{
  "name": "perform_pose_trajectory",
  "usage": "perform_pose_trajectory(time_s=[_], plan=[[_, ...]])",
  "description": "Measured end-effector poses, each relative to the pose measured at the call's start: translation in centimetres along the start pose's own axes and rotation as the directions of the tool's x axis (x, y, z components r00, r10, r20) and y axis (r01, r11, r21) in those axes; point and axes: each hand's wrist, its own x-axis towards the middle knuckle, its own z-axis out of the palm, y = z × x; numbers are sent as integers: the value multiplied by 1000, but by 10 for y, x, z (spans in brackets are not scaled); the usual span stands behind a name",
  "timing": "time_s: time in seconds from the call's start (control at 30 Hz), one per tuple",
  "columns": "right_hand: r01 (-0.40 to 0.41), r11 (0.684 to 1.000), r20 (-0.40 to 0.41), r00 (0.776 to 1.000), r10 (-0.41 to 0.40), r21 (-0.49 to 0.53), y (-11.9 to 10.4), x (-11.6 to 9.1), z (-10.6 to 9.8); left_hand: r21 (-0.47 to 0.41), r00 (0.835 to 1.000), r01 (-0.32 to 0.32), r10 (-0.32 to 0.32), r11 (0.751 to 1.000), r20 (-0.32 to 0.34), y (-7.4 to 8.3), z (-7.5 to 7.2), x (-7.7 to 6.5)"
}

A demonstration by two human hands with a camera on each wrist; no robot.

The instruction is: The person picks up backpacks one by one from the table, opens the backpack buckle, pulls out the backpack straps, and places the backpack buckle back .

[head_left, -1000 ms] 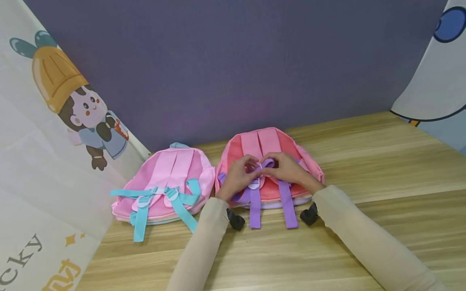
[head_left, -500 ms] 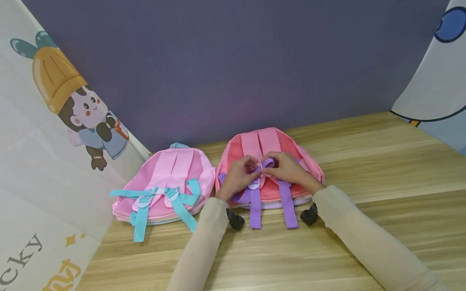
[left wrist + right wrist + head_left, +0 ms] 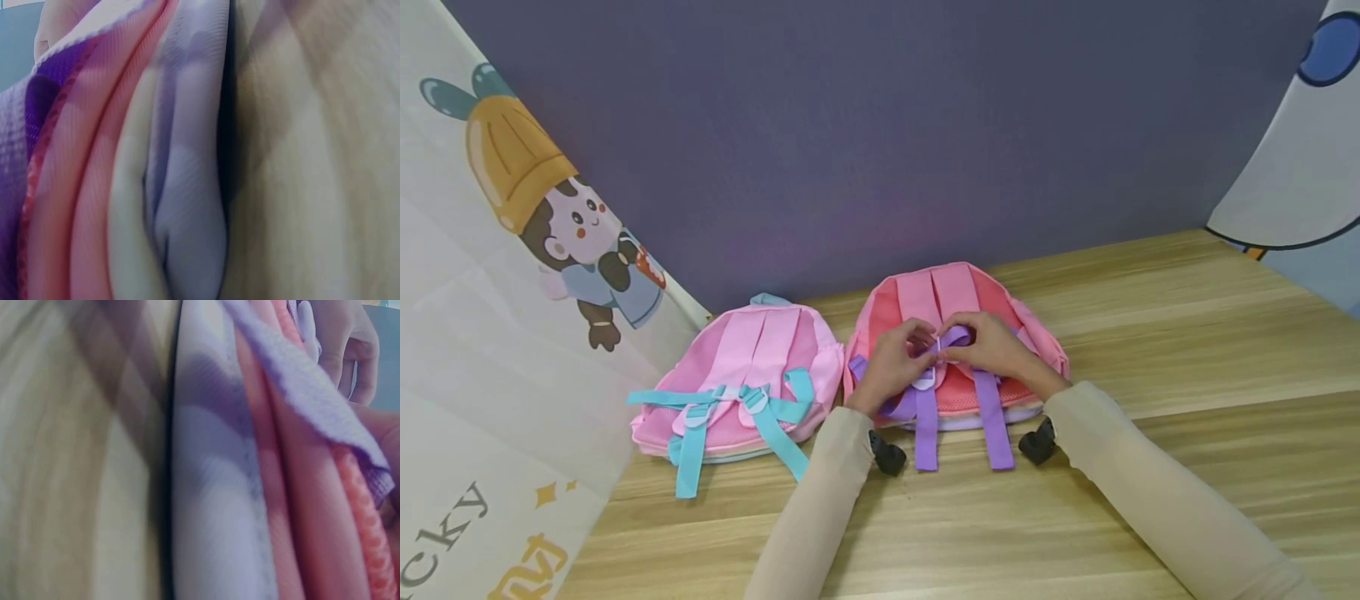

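Note:
A coral-pink backpack (image 3: 957, 287) lies with its strap side up. Over its middle, a purple webbing strap (image 3: 957, 336) makes a small loop beside a thin white buckle (image 3: 937, 347). My left hand (image 3: 889, 364) pinches at the buckle from the left, thumb and index finger close together. From the right, my right hand (image 3: 992, 346) pinches the looped strap between thumb and fingers. Two loose purple ends hang toward the front. The left wrist view is filled by the backpack's layered edge (image 3: 94, 169); in the right wrist view a purple strap (image 3: 312, 394) crosses it.
A lighter pink backpack (image 3: 741, 354) with turquoise straps (image 3: 691, 462) lies directly left, against the first. Both are on a wood-grain table (image 3: 940, 533). A dark purple-grey panel (image 3: 880, 142) stands behind, and a printed white sheet (image 3: 467, 350) hangs at left.
The purple loop has shifted slightly right at my right fingers, and more of the white buckle shows between the hands. Both hands have otherwise stayed nearly still.

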Motion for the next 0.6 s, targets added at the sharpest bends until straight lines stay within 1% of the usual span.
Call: perform_pose_trajectory(time_s=[0.07, 0.3, 0.43, 0.6], plan=[[-5, 1000, -2, 1000, 5, 3, 0, 0, 0, 1, 1000, 5, -5, 1000, 4, 0, 0, 0], [3, 1000, -11, 1000, -3, 23, 1, 0, 0, 34, 998, 55, -56, 998, 39, -2, -2, 0], [5, 1000, -12, 1000, -5, 24, 2, 0, 1, 45, 997, 52, -54, 998, 46, -2, -2, 1], [2, 1000, -15, 1000, -2, 11, 2, 1, 1, 46, 998, 43, -44, 998, 35, -1, -2, 1]])
